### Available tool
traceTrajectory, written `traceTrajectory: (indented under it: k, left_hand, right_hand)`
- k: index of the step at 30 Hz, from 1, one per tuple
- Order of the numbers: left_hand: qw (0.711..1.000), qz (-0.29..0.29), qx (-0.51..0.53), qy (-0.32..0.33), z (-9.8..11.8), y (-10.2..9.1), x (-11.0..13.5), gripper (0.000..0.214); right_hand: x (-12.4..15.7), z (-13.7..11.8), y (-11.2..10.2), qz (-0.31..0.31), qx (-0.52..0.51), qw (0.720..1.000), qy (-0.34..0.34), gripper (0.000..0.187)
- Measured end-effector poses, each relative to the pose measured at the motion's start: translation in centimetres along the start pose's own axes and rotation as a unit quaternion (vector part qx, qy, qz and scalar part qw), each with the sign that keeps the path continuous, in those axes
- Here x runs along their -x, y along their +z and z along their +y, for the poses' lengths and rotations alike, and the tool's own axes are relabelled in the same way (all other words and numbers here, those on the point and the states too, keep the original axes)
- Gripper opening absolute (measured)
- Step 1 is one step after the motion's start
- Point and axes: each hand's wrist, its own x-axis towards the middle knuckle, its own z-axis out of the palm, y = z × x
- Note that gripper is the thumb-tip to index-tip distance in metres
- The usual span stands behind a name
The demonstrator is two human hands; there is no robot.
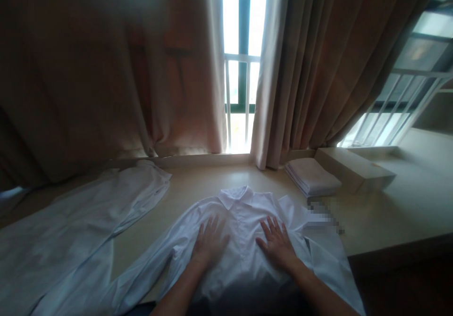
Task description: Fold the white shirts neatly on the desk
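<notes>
A white collared shirt (pixel 242 240) lies front side up on the pale surface, its collar toward the window. My left hand (pixel 211 240) rests flat on the left side of its chest, fingers spread and slightly blurred. On the right side of the chest, my right hand (pixel 276 241) lies flat too, with the fingers apart. Neither hand grips the cloth. One sleeve stretches down to the left, and the other side's fabric lies bunched and folded at the right. The lower part of the shirt falls in shadow near my body.
More white shirts (pixel 85 217) lie in a layered pile at the left. A folded white stack (pixel 313 177) sits at the back right beside a pale box (pixel 354 170). Brown curtains (pixel 311 61) hang behind, and the surface's front edge (pixel 399 244) shows at the right.
</notes>
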Motion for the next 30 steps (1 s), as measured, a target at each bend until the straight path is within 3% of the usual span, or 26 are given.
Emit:
traceTrajectory:
  k: [6, 10, 15, 22, 26, 30]
  left_hand:
    - [1.0, 0.004, 0.006, 0.007, 0.5, -0.1, 1.3, 0.061]
    - [1.0, 0.013, 0.005, 0.003, 0.6, 0.1, 1.6, 0.062]
    - [0.999, 0.034, 0.013, 0.003, 0.2, 1.1, 1.6, 0.062]
    - [0.997, 0.051, 0.049, 0.012, 0.1, 1.3, 1.6, 0.065]
    - [0.997, 0.044, 0.056, 0.022, -2.1, 0.6, 2.5, 0.065]
    - [0.997, 0.02, 0.034, -0.059, -6.4, 0.1, 5.1, 0.065]
  right_hand:
    - [0.6, 0.2, 0.4, 0.004, 0.002, 1.0, -0.011, 0.072]
    - [-0.2, -1.1, -0.3, 0.035, 0.003, 0.999, -0.018, 0.068]
    - [-3.8, -5.7, -1.8, 0.094, -0.017, 0.99, -0.102, 0.055]
    - [-11.4, -12.9, -2.1, 0.043, -0.021, 0.976, -0.214, 0.053]
    - [-13.7, -14.6, -0.3, -0.007, -0.009, 0.975, -0.221, 0.054]
    - [-14.5, -14.4, 1.6, -0.023, -0.013, 0.984, -0.177, 0.06]
